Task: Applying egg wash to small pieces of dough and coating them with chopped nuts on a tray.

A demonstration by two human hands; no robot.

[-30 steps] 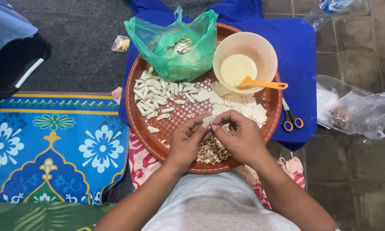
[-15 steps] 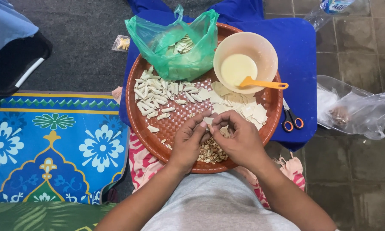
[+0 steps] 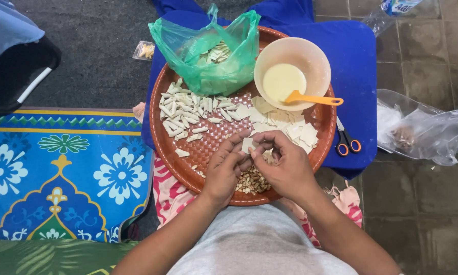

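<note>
While both hands meet over the lower middle of the frame, the left hand (image 3: 224, 170) and the right hand (image 3: 285, 168) pinch one small pale square of dough (image 3: 248, 145) between their fingertips, the fingers of each hand closed on its edges. The dough piece sits just above a heap of peanuts (image 3: 252, 181) that lies on the near part of a round brown woven tray (image 3: 188, 163).

On the tray, upper left of the hands, lies a spread of folded pale dough pieces (image 3: 185, 114). To the right of them is a stack of flat dough squares (image 3: 290, 127), just below a cream bowl (image 3: 292, 71) that holds pale liquid and an orange spoon (image 3: 313, 99). A green plastic bag (image 3: 208, 51) with more pieces stands at the tray's upper left rim.

Scissors (image 3: 346, 140) with orange handles lie on a blue cushion (image 3: 353, 61) just right of the tray. A blue patterned mat (image 3: 61, 173) fills the left of the frame, and a clear plastic bag (image 3: 422, 127) lies on the tiled floor at the right.
</note>
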